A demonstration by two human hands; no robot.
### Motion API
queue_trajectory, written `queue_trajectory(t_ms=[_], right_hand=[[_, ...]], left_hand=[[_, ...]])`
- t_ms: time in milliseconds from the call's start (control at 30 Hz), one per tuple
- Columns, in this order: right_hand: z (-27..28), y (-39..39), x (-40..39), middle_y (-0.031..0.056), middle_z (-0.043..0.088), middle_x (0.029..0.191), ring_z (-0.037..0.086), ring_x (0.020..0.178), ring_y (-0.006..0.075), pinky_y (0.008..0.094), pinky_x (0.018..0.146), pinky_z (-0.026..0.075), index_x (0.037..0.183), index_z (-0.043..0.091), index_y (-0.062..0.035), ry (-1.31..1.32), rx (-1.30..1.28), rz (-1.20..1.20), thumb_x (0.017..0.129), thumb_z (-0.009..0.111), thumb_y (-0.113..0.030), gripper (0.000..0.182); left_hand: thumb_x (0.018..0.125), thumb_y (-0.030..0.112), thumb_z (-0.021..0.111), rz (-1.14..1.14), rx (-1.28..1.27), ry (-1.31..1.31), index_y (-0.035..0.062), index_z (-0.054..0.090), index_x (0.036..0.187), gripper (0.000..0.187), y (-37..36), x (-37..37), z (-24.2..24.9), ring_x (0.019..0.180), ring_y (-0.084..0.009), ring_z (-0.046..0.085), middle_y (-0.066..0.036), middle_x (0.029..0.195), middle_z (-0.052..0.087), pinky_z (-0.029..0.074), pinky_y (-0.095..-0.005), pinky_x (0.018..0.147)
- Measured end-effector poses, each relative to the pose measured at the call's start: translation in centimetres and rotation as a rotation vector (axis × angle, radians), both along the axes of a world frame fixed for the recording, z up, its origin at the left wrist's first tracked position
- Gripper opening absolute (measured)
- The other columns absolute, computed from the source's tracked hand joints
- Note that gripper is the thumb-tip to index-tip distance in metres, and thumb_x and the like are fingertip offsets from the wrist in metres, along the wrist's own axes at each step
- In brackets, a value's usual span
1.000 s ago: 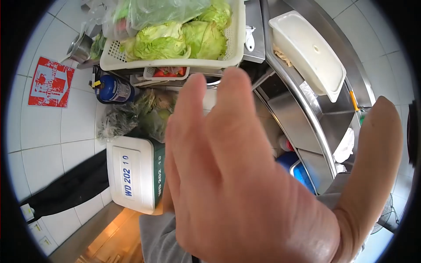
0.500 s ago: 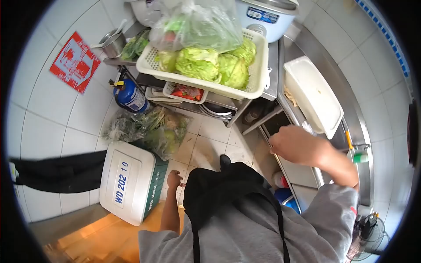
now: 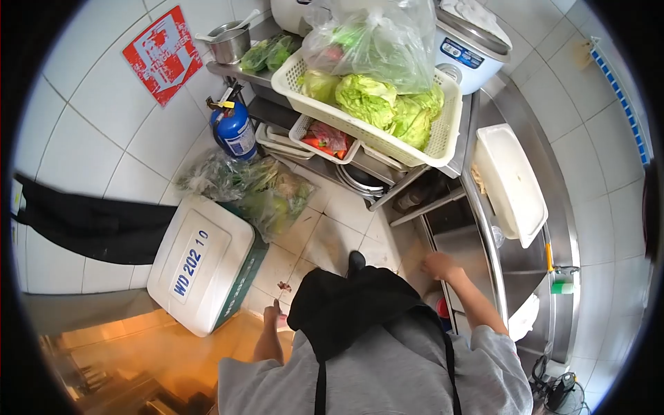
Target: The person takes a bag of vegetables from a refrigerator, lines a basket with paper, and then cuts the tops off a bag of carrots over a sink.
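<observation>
Just right of the cooler (image 3: 207, 263), a reddish scrap (image 3: 283, 286) shows past the left hand (image 3: 272, 319), over pale floor tiles (image 3: 330, 238). One left finger points out; the right hand (image 3: 443, 265), farther from the cooler, curls. Whether either pinches anything, I cannot tell. Beyond the cooler: bagged greens (image 3: 277, 200), a lettuce basket (image 3: 366, 131), white-tiled walls (image 3: 104, 159).

In the frame's upper centre, lettuce heads (image 3: 366, 99) lay in a basket (image 3: 366, 137) under a plastic bag (image 3: 373, 48), left of a rice cooker (image 3: 465, 61), while vegetable bags (image 3: 271, 197) sat between a fire extinguisher (image 3: 234, 131) and, at lower left, a cooler box (image 3: 200, 259), with a tub (image 3: 512, 183) at right.
</observation>
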State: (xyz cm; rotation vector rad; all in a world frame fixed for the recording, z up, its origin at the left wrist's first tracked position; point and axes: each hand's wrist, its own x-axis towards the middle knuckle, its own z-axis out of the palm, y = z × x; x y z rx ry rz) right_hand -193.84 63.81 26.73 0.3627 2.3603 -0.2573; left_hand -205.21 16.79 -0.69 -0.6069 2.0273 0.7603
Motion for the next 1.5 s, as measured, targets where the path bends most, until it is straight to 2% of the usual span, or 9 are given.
queue_trajectory(t_ms=[133, 467, 500, 800, 900, 1100, 1267, 1367, 1500], right_hand=[[-0.3, -2.3, -2.7, 0.0200, 0.062, 0.095, 0.058, 0.090, 0.0378, 0.0441, 0.081, 0.046, 0.099, 0.066, -0.0104, -0.038, -0.022, -0.011, 0.085, 0.051, -0.031, 0.029], [-6.9, -3.0, -8.9, 0.0188, 0.060, 0.105, 0.054, 0.101, 0.0376, 0.0441, 0.086, 0.044, 0.111, 0.058, -0.0056, 0.045, -0.114, 0.098, 0.085, 0.052, -0.026, 0.034], [-7.8, -3.4, -10.2, 0.0216, 0.059, 0.104, 0.053, 0.101, 0.0391, 0.0439, 0.086, 0.044, 0.117, 0.055, -0.0045, 0.097, -0.127, 0.106, 0.085, 0.052, -0.027, 0.039], [-29.0, -6.0, -28.7, 0.0267, 0.055, 0.109, 0.053, 0.104, 0.0394, 0.0444, 0.089, 0.042, 0.122, 0.045, 0.0017, 0.204, -0.115, -0.025, 0.082, 0.058, -0.024, 0.049], [-38.5, -5.2, -38.5, 0.0268, 0.050, 0.113, 0.050, 0.106, 0.0410, 0.0454, 0.088, 0.043, 0.124, 0.040, 0.0028, 0.350, 0.003, -0.001, 0.078, 0.063, -0.019, 0.055], [-49.1, -1.7, -56.1, 0.0225, 0.039, 0.129, 0.050, 0.106, 0.0385, 0.0467, 0.086, 0.045, 0.132, 0.032, -0.0013, 0.520, 0.194, -0.030, 0.081, 0.058, -0.022, 0.061], [-53.7, 0.8, -56.5, 0.0168, 0.044, 0.127, 0.057, 0.095, 0.0350, 0.0467, 0.079, 0.048, 0.131, 0.038, -0.0084, 0.512, 0.287, 0.054, 0.083, 0.056, -0.033, 0.057], [-55.2, 1.8, -52.5, 0.0139, 0.046, 0.124, 0.053, 0.102, 0.0327, 0.0454, 0.082, 0.044, 0.128, 0.042, -0.0112, 0.061, 0.461, 0.382, 0.082, 0.056, -0.039, 0.056], [-57.0, -1.7, -49.4, 0.0177, 0.046, 0.113, 0.044, 0.102, 0.0339, 0.0444, 0.089, 0.034, 0.115, 0.045, -0.0015, 0.967, 0.274, 0.465, 0.080, 0.056, -0.042, 0.054]], left_hand=[[0.087, 0.054, 0.041, -0.067, 0.215, 0.250, -0.0036, 0.060, 0.062, 0.065, 1.4, -2.3, -2.8, 0.050, -0.0221, 0.061, -0.014, 0.053, 0.059, 0.047, -0.0330, 0.050], [0.085, 0.033, 0.053, 0.339, 0.467, 0.263, -0.0012, 0.054, 0.099, 0.037, 5.8, -4.2, -4.4, 0.055, -0.0129, 0.058, -0.011, 0.073, 0.063, 0.040, -0.0243, 0.042], [0.083, 0.026, 0.055, 0.428, 0.454, 0.295, -0.0066, 0.057, 0.095, 0.035, 6.9, -4.3, -4.2, 0.060, -0.0175, 0.062, -0.014, 0.071, 0.064, 0.049, -0.0297, 0.055], [0.087, 0.023, 0.054, 0.448, 0.470, 0.547, -0.0022, 0.059, 0.087, 0.026, 15.8, -3.8, -9.2, 0.069, -0.0178, 0.060, -0.010, 0.074, 0.064, 0.047, -0.0302, 0.064], [0.088, 0.024, 0.052, 0.751, 0.583, 0.344, -0.0022, 0.058, 0.096, 0.028, 18.9, -4.1, -10.7, 0.076, -0.0172, 0.063, -0.012, 0.079, 0.066, 0.048, -0.0289, 0.071], [0.089, 0.023, 0.052, 0.778, 0.549, 0.225, 0.0000, 0.057, 0.101, 0.026, 23.9, -1.9, -18.7, 0.080, -0.0195, 0.064, -0.013, 0.085, 0.066, 0.048, -0.0289, 0.072], [0.089, 0.023, 0.051, 0.657, 0.463, 0.129, 0.0037, 0.058, 0.100, 0.024, 25.8, -1.5, -21.9, 0.079, -0.0224, 0.064, -0.011, 0.085, 0.066, 0.048, -0.0320, 0.070], [0.088, 0.022, 0.052, 0.696, 0.506, 0.153, 0.0044, 0.058, 0.100, 0.022, 27.4, -2.2, -22.6, 0.082, -0.0234, 0.065, -0.012, 0.088, 0.066, 0.049, -0.0330, 0.071], [0.089, 0.022, 0.053, 0.644, 0.518, 0.274, 0.0053, 0.057, 0.104, 0.022, 26.0, -4.9, -22.0, 0.081, -0.0247, 0.063, -0.013, 0.090, 0.065, 0.048, -0.0323, 0.070]])
